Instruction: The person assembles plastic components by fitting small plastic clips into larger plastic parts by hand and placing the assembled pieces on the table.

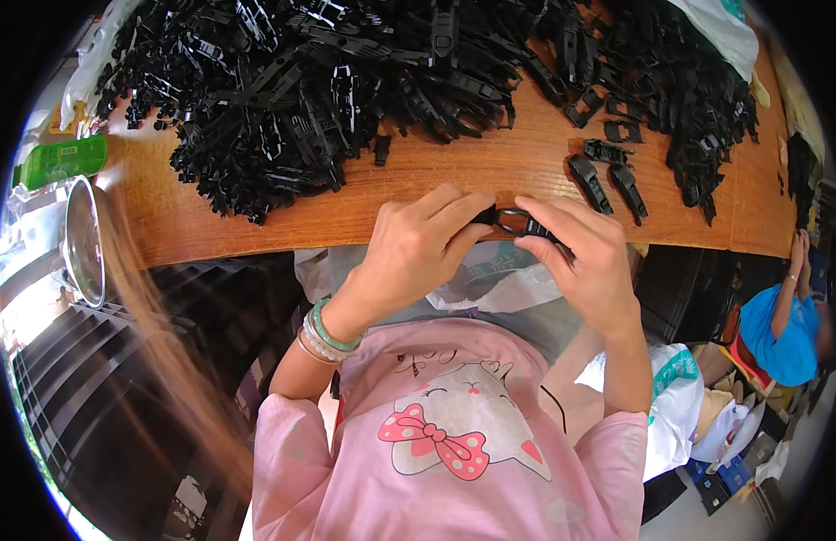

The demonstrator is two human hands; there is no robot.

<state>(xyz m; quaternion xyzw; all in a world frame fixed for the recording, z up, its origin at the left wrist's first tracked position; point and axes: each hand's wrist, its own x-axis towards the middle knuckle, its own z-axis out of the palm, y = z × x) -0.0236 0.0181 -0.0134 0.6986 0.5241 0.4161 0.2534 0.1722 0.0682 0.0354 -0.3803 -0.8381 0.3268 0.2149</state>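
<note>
My left hand (411, 242) pinches a small black plastic piece (485, 215) between thumb and fingers, just over the table's near edge. Close beside it, my right hand (591, 260) is closed on a black plastic part with an open loop (512, 219) at its left end. The two pieces meet or nearly meet; I cannot tell whether they are joined. Beyond my right hand, two long black plastic parts (589, 184) lie side by side on the wooden table (454, 171). Several shorter black frame-like pieces (623, 132) lie just past them.
A large heap of black plastic parts (301, 99) covers the far left and middle. Another pile (697, 126) lies at the right. A green bottle (75, 159) and a round metal-rimmed object (84, 242) are at the left. A person in blue (778, 334) is at the right.
</note>
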